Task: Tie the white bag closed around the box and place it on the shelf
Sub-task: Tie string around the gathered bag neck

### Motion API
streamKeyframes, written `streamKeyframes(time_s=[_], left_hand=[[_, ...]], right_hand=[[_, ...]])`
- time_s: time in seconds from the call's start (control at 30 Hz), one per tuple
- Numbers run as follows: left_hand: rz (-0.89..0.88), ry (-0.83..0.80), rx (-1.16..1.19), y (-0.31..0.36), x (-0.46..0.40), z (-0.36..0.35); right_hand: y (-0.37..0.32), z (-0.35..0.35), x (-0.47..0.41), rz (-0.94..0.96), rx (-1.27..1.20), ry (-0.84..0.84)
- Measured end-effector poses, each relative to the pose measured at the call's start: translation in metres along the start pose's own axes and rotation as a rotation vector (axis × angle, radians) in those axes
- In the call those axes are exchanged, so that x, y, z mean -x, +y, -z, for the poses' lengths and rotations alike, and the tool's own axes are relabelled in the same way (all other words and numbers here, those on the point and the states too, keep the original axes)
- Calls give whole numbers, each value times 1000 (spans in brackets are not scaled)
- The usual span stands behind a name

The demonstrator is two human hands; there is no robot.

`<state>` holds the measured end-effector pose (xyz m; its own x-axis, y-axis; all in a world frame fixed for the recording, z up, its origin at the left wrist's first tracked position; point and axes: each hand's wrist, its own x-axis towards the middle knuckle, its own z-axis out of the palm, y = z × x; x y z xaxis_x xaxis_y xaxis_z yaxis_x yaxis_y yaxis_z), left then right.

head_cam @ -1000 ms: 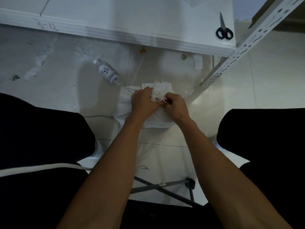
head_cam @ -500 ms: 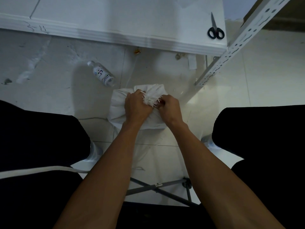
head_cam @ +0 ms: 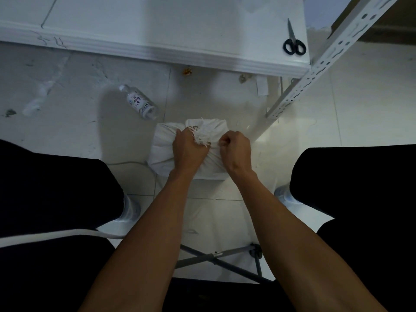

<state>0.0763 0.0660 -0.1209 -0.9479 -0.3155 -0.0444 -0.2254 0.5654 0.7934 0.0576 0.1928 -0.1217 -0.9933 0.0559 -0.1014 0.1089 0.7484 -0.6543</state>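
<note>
- The person sits on a folding stool (head_cam: 216,260), knees apart, so the floor between the feet is free as a working spot within easy reach of both arms.
- The white bag (head_cam: 164,149) rests on the tiled floor (head_cam: 225,212) between the knees, its squared shape suggesting the box inside, which itself is hidden by the fabric.
- The left hand (head_cam: 188,149) is curled into a tight fist around the gathered neck of the bag, likely to keep the mouth bunched while the tie is made.
- The right hand (head_cam: 235,148) is also closed, fingers pinched on fabric or a tie strand just beside the frayed tuft (head_cam: 203,137); which of the two I cannot tell.
- Judging by this, the knot is in progress and the bag is not yet on the shelf.
- A plastic bottle (head_cam: 139,103) lies on its side just beyond the bag.
- The shelf upright (head_cam: 315,70) stands to the right, and scissors (head_cam: 293,43) lie on the white board (head_cam: 157,25) farthest off.
</note>
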Motion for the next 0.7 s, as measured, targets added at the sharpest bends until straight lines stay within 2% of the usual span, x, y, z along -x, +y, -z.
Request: streamKeyframes(time_s=[0.2,0.3,0.47,0.7], left_hand=[[118,-109,121,-15,-10,2],[115,-97,146,-15,-9,3],[95,-77,148,-17,-8,1],[32,-31,108,-10,-4,-4]], right_hand=[[3,-3,-5,140,-2,-151],[1,-4,-2,220,-13,-105],[-1,-2,2,100,-81,-13],[-7,0,7,77,-95,13]])
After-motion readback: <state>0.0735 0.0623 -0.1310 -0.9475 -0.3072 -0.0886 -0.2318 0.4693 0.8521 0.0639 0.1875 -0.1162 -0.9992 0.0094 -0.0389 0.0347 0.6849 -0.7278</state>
